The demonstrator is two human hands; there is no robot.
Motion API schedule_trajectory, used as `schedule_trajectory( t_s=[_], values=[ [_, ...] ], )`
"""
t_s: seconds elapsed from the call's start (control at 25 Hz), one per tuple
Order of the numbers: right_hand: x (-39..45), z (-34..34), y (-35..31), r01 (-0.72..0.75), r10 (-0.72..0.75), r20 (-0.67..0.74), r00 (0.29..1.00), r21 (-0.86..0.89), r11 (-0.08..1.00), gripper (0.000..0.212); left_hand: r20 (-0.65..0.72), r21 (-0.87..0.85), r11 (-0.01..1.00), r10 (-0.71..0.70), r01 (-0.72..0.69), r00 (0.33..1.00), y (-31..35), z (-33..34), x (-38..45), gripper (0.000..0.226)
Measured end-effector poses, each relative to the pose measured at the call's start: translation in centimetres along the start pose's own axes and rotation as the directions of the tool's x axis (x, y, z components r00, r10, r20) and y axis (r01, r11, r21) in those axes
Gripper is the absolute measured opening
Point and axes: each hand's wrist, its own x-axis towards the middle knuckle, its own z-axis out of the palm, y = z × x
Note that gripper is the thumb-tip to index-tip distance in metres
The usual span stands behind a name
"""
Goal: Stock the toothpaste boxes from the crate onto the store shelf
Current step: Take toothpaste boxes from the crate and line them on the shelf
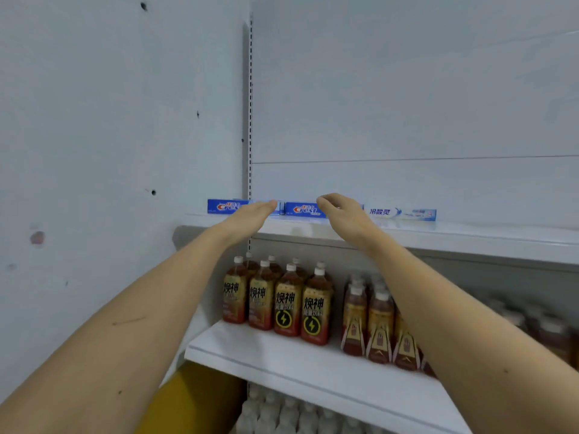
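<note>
Three toothpaste boxes lie end to end at the back of the top shelf (470, 238): a blue box (224, 206) at the left, a second blue box (304, 210) in the middle, and a white and blue box (404, 213) at the right. My left hand (250, 217) reaches up flat in front of the left blue box, fingers together, holding nothing. My right hand (341, 214) is raised beside the middle box with its fingers curled loosely near that box's right end; I cannot tell whether they touch it. The crate is out of view.
The shelf below (282, 355) holds rows of brown drink bottles (288, 300) and a second group of bottles (379, 327) to the right. White bottle caps (282, 415) show on a lower level. A bare wall (109, 151) stands at the left.
</note>
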Motion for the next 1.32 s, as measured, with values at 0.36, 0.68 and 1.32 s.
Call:
schedule_trajectory(
  t_s=[0.36,0.68,1.32],
  values=[
    [-13.1,9.7,4.6,-0.185,0.226,-0.048,0.973,0.425,0.886,0.042,0.023,-0.510,0.855,-0.095,0.094,0.995,-6.5,9.8,-9.7,0.053],
    [-26.4,14.3,12.3,-0.504,0.516,0.063,0.854,0.348,0.791,0.046,0.185,-0.466,0.824,-0.265,0.322,0.946,-14.4,17.6,-19.5,0.054],
    [-52.5,11.2,41.3,-0.970,0.914,0.335,0.231,0.150,0.190,0.062,0.605,-0.062,0.592,-0.618,0.803,0.502,-25.7,51.2,-32.4,0.050]
  ],
)
